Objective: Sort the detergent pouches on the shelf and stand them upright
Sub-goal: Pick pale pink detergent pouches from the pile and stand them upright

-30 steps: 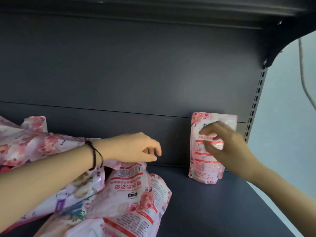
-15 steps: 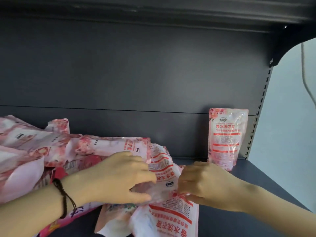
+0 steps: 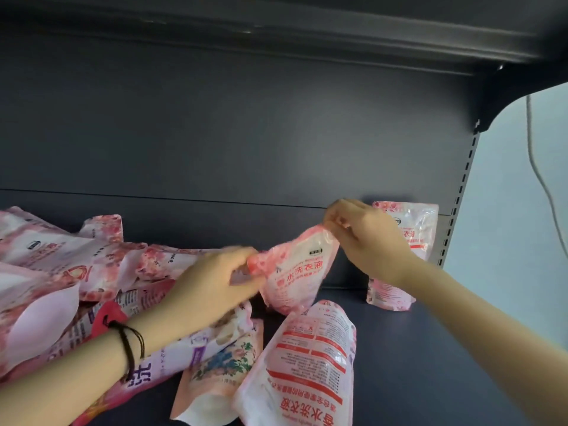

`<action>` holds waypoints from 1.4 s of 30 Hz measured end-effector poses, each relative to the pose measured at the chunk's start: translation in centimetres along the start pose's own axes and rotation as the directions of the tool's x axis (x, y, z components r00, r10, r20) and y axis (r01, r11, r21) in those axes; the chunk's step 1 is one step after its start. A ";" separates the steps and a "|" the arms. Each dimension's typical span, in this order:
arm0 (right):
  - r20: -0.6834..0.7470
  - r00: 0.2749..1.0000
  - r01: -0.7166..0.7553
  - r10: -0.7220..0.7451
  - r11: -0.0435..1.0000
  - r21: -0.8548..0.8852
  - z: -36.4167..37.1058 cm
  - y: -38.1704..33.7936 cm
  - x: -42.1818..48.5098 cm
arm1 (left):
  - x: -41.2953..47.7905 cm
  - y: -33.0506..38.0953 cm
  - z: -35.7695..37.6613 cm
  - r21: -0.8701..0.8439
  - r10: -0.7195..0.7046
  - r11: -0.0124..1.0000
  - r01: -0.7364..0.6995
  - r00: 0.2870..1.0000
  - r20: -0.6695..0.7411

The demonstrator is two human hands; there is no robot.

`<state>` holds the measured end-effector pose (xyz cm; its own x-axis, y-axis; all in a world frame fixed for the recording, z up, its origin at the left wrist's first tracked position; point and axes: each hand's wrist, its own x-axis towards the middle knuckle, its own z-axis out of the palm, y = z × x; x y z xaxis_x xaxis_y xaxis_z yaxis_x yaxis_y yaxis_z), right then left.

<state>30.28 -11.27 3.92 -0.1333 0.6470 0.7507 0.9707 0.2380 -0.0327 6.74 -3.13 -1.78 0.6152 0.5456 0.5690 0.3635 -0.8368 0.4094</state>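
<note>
- Glossy pink-and-white plastic detergent pouch (image 3: 295, 272) with red lettering, plump and crinkled, held tilted over the middle of the shelf between both hands; lower end down near the deck, contact impossible to tell.
- Left hand (image 3: 215, 284), motion-blurred: thumb and fingers pinching the pouch's flat sealed left corner.
- Right hand (image 3: 365, 238): curled fingertips pinching the opposite, higher corner.
- Thin black cord band (image 3: 130, 348) looped around the left wrist.
- Just behind the right hand, an upright pink floral pouch (image 3: 415, 235), standing against the back panel and partly hidden by the wrist.
- In front, a white pouch with red bands (image 3: 310, 364), lying flat, bulging and rounded.
- Beside that, a flat pouch printed with blue and pink flowers (image 3: 221, 373), partly under a purple-and-white pouch (image 3: 166, 364).
- Far left, a loose heap of pink floral pouches (image 3: 46, 265), overlapping, with wrinkled film.
- Beneath everything, the matte dark grey metal shelf (image 3: 415, 364); behind, a smooth dark back panel (image 3: 246, 133); at the right edge, a perforated metal upright strip (image 3: 461, 195).
</note>
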 end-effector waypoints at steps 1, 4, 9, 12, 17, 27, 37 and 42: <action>-0.024 0.998 -0.048 0.050 0.996 0.076 0.2 0.4 0.2 | 0.7 -0.1 -0.1 -0.106 -0.030 0.994 0.026 0.999 -0.041; 0.023 0.965 -0.250 0.260 0.893 0.375 1.2 1.6 -0.5 | 2.6 -0.6 0.5 -0.290 -0.112 0.952 0.097 0.993 -0.036; 0.386 0.816 -0.566 0.431 0.460 0.684 4.3 3.4 -3.3 | 4.4 -0.8 3.4 -0.565 -0.256 0.795 0.219 0.967 0.014; 0.374 0.754 -0.578 0.540 0.275 0.768 5.5 3.6 -3.0 | 6.3 0.3 4.0 -0.636 -0.312 0.745 0.201 0.948 -0.066; 0.266 0.719 -0.423 0.642 0.100 0.900 2.3 4.9 -0.3 | 12.0 4.4 3.4 -0.699 -0.408 0.687 0.197 0.901 -0.147; 0.296 0.601 -0.463 0.742 0.021 0.886 -3.5 13.2 -6.8 | 15.2 11.4 12.1 -0.796 -0.323 0.552 0.248 0.944 0.070; 0.333 0.601 -0.535 0.727 0.055 0.843 -3.3 15.7 -10.5 | 14.4 11.8 15.7 -0.754 -0.304 0.590 0.290 0.944 0.126; -0.024 0.689 -0.524 0.724 0.521 0.674 -5.5 15.4 -9.7 | 13.4 10.5 12.8 -0.476 -0.176 0.846 0.238 0.969 0.172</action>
<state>47.58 -17.85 -0.19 0.6158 0.6011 0.5094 0.4410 0.2727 -0.8551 27.82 -5.21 1.01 0.6529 0.6683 0.3565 0.1210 -0.5566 0.8219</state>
